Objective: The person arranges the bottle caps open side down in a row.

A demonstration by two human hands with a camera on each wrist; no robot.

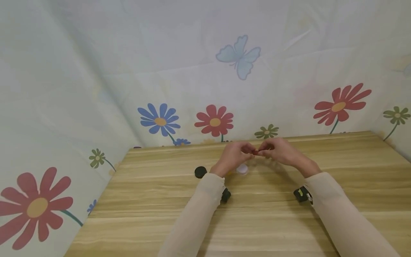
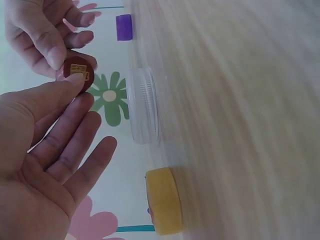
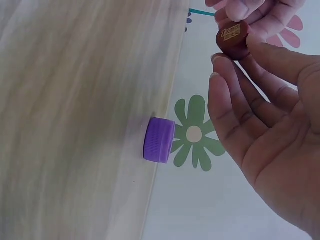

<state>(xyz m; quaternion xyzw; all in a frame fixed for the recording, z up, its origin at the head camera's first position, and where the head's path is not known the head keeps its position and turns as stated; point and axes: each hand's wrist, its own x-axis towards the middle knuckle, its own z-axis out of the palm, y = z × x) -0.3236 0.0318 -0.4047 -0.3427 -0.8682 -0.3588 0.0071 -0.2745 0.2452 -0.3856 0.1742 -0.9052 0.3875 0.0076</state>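
Note:
Both hands meet over the back part of the table, at a small dark red cap point(image 2: 86, 82) with gold print on its flat face. My left hand point(image 1: 232, 154) pinches it, thumb across the print, while the other fingers spread loosely in the left wrist view. On the opposite side, my right hand point(image 1: 280, 151) holds the cap's edge between thumb and fingers, as the right wrist view shows. A purple ridged bottle cap point(image 3: 159, 140) stands on the table below the right hand. Nearer the left hand are a clear ridged lid point(image 2: 142, 106) and a yellow cap point(image 2: 165, 201).
A black round cap point(image 1: 200, 172) lies left of the left wrist. The wood-grain table point(image 1: 154, 200) ends at the back against a flower-printed cloth point(image 1: 179, 78), which also hangs along the left side. Dark cameras are strapped at both wrists.

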